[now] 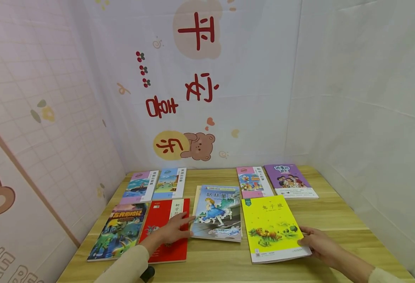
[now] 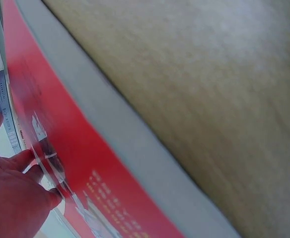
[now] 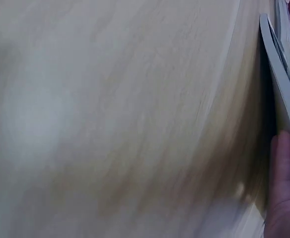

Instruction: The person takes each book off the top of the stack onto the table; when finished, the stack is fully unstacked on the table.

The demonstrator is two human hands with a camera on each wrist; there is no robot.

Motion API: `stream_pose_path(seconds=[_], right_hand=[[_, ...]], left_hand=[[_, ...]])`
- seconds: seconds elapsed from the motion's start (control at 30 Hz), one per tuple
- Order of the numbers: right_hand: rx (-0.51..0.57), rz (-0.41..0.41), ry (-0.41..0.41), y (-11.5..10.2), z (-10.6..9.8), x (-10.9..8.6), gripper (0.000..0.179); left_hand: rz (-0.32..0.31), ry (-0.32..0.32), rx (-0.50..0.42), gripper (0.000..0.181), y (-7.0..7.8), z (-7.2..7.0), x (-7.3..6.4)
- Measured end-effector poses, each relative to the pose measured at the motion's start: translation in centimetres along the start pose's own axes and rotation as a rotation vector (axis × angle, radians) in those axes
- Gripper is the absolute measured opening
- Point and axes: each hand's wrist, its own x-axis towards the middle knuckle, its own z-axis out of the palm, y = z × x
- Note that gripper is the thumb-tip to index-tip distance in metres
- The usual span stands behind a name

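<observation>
My right hand (image 1: 321, 247) pinches the lower right edge of a yellow picture book (image 1: 272, 220), thumb on the cover and fingers beneath. In the right wrist view the book's page edge (image 3: 283, 82) is tilted up from the wood, with the fingers under it. My left hand (image 1: 172, 231) reaches across a red book (image 1: 173, 255), fingers spread and fairly straight. Its fingertips lie at the left edge of a blue fairy-tale book (image 1: 216, 214) with a girl in a blue dress, which overlaps another book beneath. The left wrist view shows the red cover (image 2: 60, 106) close beside that hand.
A dark green cartoon book (image 1: 118, 230) lies at the front left of the wooden table (image 1: 342, 228). Behind are a pink-and-blue book (image 1: 140, 186), a light blue book (image 1: 170, 182), a pink book (image 1: 253, 181) and a purple book (image 1: 290, 179). Printed cloth walls (image 1: 257, 98) enclose the table.
</observation>
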Motion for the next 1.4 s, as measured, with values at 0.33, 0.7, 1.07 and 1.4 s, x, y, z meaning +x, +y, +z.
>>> stream_pose_path(seconds=[0.33,0.7,1.07,1.4], right_hand=[[-0.39,-0.063,0.099,-1.7,-0.1,0.4,0.078],[-0.234,-0.132,0.114,-3.8,2.9,1.0,0.069],[-0.123,-0.164,0.094,-5.0,6.6,2.8,0.063],[-0.026,-0.158,0.101,-5.5,9.5,5.0,0.059]], left_hand=[[0.033,0.001,-0.017,0.064,0.3,-0.1,-0.5],[0.039,0.005,-0.016,0.064,0.0,-0.1,-0.3],[0.05,0.006,-0.024,0.063,0.3,0.0,-0.4],[0.031,0.008,-0.031,0.063,0.3,0.0,-0.4]])
